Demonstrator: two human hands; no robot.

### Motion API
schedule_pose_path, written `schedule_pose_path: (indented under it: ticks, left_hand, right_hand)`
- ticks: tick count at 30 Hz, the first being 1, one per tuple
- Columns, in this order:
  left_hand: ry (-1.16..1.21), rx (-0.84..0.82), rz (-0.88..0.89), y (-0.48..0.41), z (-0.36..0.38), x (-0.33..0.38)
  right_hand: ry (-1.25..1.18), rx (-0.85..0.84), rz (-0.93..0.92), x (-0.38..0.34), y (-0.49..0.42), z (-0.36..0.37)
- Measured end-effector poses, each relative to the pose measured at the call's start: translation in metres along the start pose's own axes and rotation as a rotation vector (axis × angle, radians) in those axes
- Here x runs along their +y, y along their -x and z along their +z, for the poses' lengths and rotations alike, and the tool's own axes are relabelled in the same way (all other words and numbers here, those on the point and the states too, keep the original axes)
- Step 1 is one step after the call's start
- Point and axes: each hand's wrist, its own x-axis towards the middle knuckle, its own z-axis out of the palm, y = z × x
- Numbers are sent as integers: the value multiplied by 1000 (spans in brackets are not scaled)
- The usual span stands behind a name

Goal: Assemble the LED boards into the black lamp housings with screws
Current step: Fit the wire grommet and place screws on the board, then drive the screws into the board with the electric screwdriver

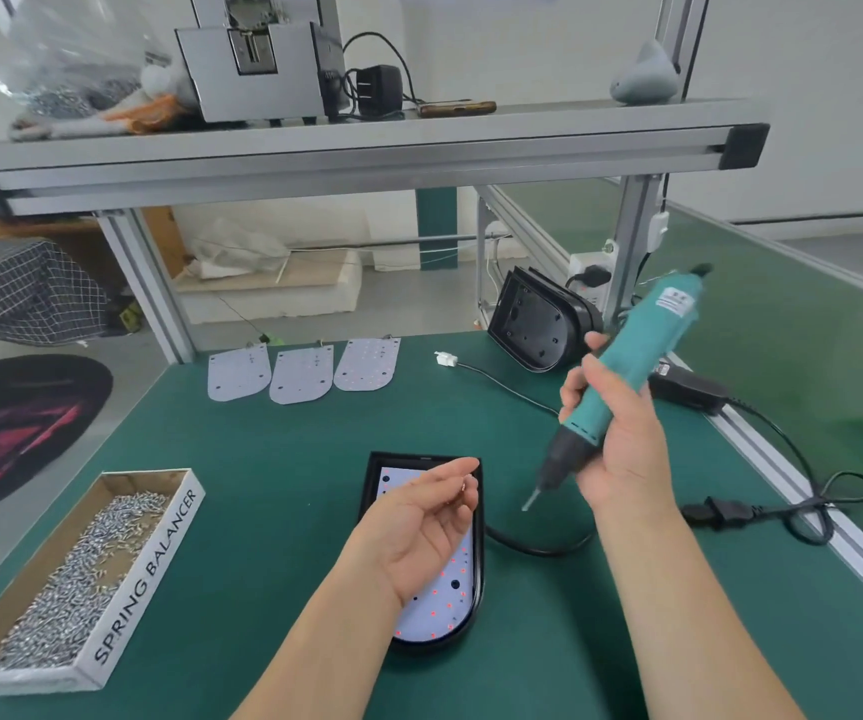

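Seating looks done: LED board [439, 600] lies inside the black housing [403, 457], which is flat on the green mat [273, 485] at centre, near the person. No screw heads visible in the board's holes as far as I can tell, so fastening likely not yet begun.

Left hand [419, 522] hovers palm-up over the board's upper half, fingers loosely curled. A tiny pale glint at the fingertips [463, 483] may be a screw; too small to confirm, so cannot tell if it holds anything.

Right hand [621, 449] is wrapped tightly round the teal electric screwdriver [642, 350], with the bit [532, 497] angled down-left, just beside the housing's right edge and clear of the board.

Outward: cardboard box [143, 579] of loose screws [81, 563] at left, three spare boards [302, 374] in a row at the mat's far edge, a stack of empty housings [538, 324] leaning at back right, black cable [538, 548] looping near the housing.

Risks, judged:
- A screw offered to the tilted bit may drop into the housing or roll onto the mat.
- The bit coming in off-vertical could cross-thread or skid across the LEDs.
- The board, not pinned down, may shift off its holes.
- The cable could snag and nudge the housing.
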Motion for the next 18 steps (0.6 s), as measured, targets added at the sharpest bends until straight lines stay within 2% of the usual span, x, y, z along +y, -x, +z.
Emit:
schedule_pose_path:
  ticks: [2, 4, 11, 18]
  left_hand:
    - [8, 19, 11, 0, 1, -1]
    - [6, 34, 19, 0, 2, -1]
    - [73, 39, -33, 1, 4, 1]
    - [114, 54, -45, 0, 2, 0]
  right_hand:
    - [33, -77, -97, -1, 3, 7]
    - [69, -126, -116, -3, 4, 17]
    - [10, 76, -209, -5, -1, 40]
    - [126, 140, -305, 6, 5, 52]
